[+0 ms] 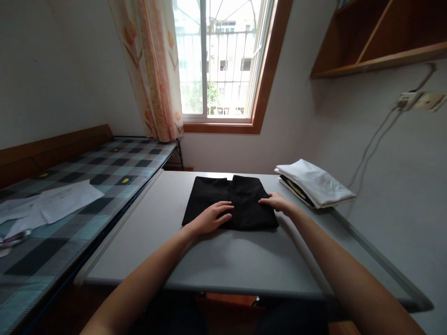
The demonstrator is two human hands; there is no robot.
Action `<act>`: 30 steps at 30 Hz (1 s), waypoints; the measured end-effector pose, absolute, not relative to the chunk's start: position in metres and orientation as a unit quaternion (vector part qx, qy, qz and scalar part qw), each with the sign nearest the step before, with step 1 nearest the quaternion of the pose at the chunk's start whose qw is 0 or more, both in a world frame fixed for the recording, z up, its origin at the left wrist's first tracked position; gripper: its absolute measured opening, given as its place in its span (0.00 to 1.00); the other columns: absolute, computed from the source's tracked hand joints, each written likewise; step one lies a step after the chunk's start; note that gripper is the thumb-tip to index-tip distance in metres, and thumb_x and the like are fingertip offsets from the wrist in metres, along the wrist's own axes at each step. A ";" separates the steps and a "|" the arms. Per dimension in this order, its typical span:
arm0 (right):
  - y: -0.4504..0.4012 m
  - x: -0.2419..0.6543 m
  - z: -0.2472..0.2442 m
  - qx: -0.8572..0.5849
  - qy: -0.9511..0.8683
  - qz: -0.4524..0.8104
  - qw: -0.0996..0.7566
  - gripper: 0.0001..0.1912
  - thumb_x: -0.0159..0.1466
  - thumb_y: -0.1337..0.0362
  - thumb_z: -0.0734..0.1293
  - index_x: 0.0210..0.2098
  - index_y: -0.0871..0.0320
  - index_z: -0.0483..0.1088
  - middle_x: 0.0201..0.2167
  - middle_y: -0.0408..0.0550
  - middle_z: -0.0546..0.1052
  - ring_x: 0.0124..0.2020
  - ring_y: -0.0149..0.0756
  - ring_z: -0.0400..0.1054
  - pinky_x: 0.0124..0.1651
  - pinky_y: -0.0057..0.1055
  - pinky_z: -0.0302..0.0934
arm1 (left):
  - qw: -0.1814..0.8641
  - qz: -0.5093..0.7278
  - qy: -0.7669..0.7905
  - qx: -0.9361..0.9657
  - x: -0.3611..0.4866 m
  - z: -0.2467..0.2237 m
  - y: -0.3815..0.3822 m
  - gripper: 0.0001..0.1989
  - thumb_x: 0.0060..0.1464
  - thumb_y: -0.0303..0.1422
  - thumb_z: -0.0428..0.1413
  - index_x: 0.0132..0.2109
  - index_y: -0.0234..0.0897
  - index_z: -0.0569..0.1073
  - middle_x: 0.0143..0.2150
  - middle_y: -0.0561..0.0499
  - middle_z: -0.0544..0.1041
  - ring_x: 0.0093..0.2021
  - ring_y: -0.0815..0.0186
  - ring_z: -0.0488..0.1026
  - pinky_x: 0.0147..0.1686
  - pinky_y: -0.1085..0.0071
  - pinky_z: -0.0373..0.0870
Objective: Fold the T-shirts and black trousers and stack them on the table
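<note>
A black folded garment [249,211] lies on the pale table [223,260], its two sides folded in so that a seam runs down near the middle. What kind of garment it is, I cannot tell. My left hand [211,217] rests on the lower left part of the cloth, fingers stretched out and apart. At the cloth's right edge, my right hand [278,203] has its thumb and fingers closed on the fabric.
A stack of folded white cloth [314,181], with a dark and yellow piece inside, sits at the table's back right against the wall. On the left, a checkered bed [139,163] holds loose papers [66,200]. Cables [372,135] hang from a wall socket; a wooden shelf [370,63] juts out above.
</note>
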State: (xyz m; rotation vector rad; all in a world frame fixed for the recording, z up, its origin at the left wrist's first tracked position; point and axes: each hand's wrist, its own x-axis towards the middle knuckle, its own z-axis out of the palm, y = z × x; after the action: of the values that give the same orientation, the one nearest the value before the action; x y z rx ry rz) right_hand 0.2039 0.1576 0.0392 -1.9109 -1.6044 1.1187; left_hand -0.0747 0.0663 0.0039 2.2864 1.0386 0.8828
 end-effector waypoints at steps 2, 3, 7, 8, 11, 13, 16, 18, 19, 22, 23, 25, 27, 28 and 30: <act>0.167 0.197 0.053 -0.676 -0.580 0.400 0.215 0.13 0.51 0.64 0.74 0.34 0.62 0.73 0.20 0.44 0.73 0.21 0.32 0.66 0.20 0.24 0.54 | 0.299 0.390 0.397 0.775 -0.080 0.004 0.074 0.22 0.62 0.47 0.48 0.54 0.39 0.74 0.58 0.44 0.71 0.59 0.59 0.67 0.61 0.61 0.61; 0.171 0.190 0.064 -0.667 -0.583 0.405 0.228 0.14 0.51 0.64 0.74 0.36 0.62 0.73 0.21 0.45 0.74 0.22 0.33 0.67 0.21 0.25 0.57 | 0.338 0.418 0.407 0.738 -0.082 0.003 0.079 0.24 0.61 0.49 0.48 0.53 0.37 0.74 0.56 0.43 0.73 0.58 0.57 0.68 0.59 0.60 0.63; 0.172 0.133 0.115 -0.596 -0.654 0.384 0.263 0.14 0.50 0.65 0.75 0.36 0.64 0.75 0.23 0.46 0.75 0.24 0.32 0.68 0.24 0.24 0.59 | 0.547 0.487 0.409 0.545 -0.089 -0.001 0.095 0.31 0.59 0.54 0.46 0.57 0.35 0.70 0.56 0.39 0.73 0.55 0.54 0.71 0.51 0.58 0.71; 0.168 0.115 0.126 -0.558 -0.684 0.392 0.259 0.15 0.51 0.65 0.75 0.37 0.64 0.75 0.23 0.46 0.75 0.25 0.32 0.69 0.25 0.23 0.60 | 0.589 0.494 0.401 0.498 -0.091 -0.002 0.097 0.32 0.59 0.55 0.45 0.59 0.36 0.68 0.56 0.40 0.73 0.54 0.55 0.72 0.50 0.58 0.72; 0.153 0.067 0.141 -0.385 -0.739 0.501 0.232 0.22 0.59 0.59 0.71 0.50 0.61 0.71 0.32 0.48 0.78 0.30 0.31 0.72 0.29 0.22 0.62 | 0.657 0.518 0.371 0.403 -0.101 -0.002 0.100 0.35 0.59 0.58 0.38 0.59 0.38 0.69 0.53 0.43 0.76 0.51 0.57 0.74 0.49 0.59 0.73; 0.147 0.051 0.133 -0.316 -0.757 0.527 0.222 0.23 0.60 0.57 0.69 0.53 0.59 0.69 0.36 0.49 0.79 0.33 0.31 0.73 0.32 0.22 0.63 | 0.672 0.531 0.360 0.370 -0.111 0.000 0.101 0.36 0.60 0.58 0.36 0.56 0.37 0.71 0.49 0.44 0.79 0.50 0.57 0.75 0.49 0.60 0.73; 0.149 0.052 0.098 -0.343 -0.764 0.481 0.258 0.18 0.60 0.60 0.69 0.48 0.61 0.72 0.33 0.49 0.79 0.32 0.32 0.73 0.34 0.25 0.64 | 0.681 0.516 0.399 0.332 -0.126 0.005 0.102 0.31 0.61 0.54 0.41 0.49 0.34 0.75 0.43 0.45 0.81 0.46 0.58 0.77 0.48 0.62 0.73; 0.155 0.063 0.068 -0.401 -0.748 0.438 0.297 0.13 0.61 0.63 0.67 0.45 0.62 0.73 0.33 0.51 0.79 0.31 0.32 0.72 0.37 0.28 0.66 | 0.680 0.489 0.449 0.309 -0.133 0.008 0.104 0.24 0.58 0.49 0.50 0.46 0.33 0.76 0.41 0.44 0.81 0.42 0.59 0.78 0.46 0.65 0.74; 0.158 0.069 0.054 -0.435 -0.739 0.409 0.312 0.11 0.62 0.64 0.67 0.43 0.62 0.73 0.33 0.51 0.79 0.32 0.33 0.72 0.38 0.29 0.66 | 0.676 0.478 0.471 0.304 -0.135 0.008 0.104 0.21 0.55 0.46 0.54 0.45 0.32 0.76 0.40 0.44 0.81 0.41 0.59 0.79 0.45 0.66 0.75; 0.164 0.083 0.019 -0.501 -0.718 0.339 0.345 0.10 0.62 0.63 0.65 0.40 0.61 0.74 0.37 0.52 0.78 0.38 0.35 0.73 0.45 0.32 0.66 | 0.640 0.474 0.514 0.320 -0.135 0.007 0.103 0.17 0.46 0.36 0.63 0.43 0.32 0.76 0.39 0.43 0.81 0.37 0.59 0.79 0.41 0.66 0.76; 0.164 0.085 0.010 -0.512 -0.711 0.334 0.348 0.11 0.63 0.62 0.65 0.42 0.61 0.74 0.39 0.52 0.78 0.40 0.36 0.73 0.46 0.33 0.66 | 0.618 0.486 0.520 0.333 -0.133 0.007 0.102 0.18 0.43 0.33 0.64 0.43 0.32 0.75 0.38 0.44 0.81 0.36 0.59 0.79 0.40 0.66 0.76; 0.164 0.086 -0.006 -0.521 -0.699 0.331 0.362 0.16 0.63 0.59 0.64 0.47 0.61 0.72 0.44 0.55 0.77 0.42 0.37 0.73 0.47 0.34 0.66 | 0.571 0.526 0.521 0.354 -0.130 0.007 0.100 0.19 0.39 0.27 0.64 0.43 0.33 0.74 0.37 0.46 0.81 0.35 0.60 0.78 0.39 0.66 0.76; 0.162 0.085 -0.018 -0.513 -0.699 0.312 0.388 0.22 0.64 0.56 0.63 0.53 0.62 0.69 0.51 0.58 0.73 0.47 0.39 0.71 0.50 0.36 0.65 | 0.534 0.566 0.512 0.363 -0.130 0.008 0.098 0.20 0.38 0.25 0.62 0.43 0.34 0.73 0.37 0.47 0.81 0.35 0.60 0.78 0.39 0.66 0.75; 0.161 0.084 -0.023 -0.502 -0.708 0.297 0.398 0.24 0.64 0.55 0.63 0.56 0.62 0.67 0.54 0.59 0.71 0.50 0.40 0.69 0.53 0.37 0.63 | 0.519 0.578 0.514 0.364 -0.131 0.009 0.097 0.20 0.39 0.26 0.62 0.43 0.34 0.73 0.37 0.48 0.81 0.35 0.60 0.78 0.38 0.65 0.75; 0.158 0.081 -0.029 -0.468 -0.741 0.264 0.402 0.27 0.65 0.53 0.62 0.59 0.61 0.64 0.58 0.59 0.68 0.58 0.41 0.63 0.59 0.39 0.58 | 0.491 0.572 0.540 0.373 -0.137 0.010 0.097 0.18 0.40 0.27 0.61 0.42 0.34 0.73 0.35 0.48 0.80 0.35 0.59 0.78 0.38 0.64 0.75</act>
State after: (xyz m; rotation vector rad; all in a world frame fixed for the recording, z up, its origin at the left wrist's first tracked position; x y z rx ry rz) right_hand 0.0808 0.1583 -0.0291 -1.1834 -1.8738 0.6685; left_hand -0.1371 0.0967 0.0105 0.9065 1.3112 1.3897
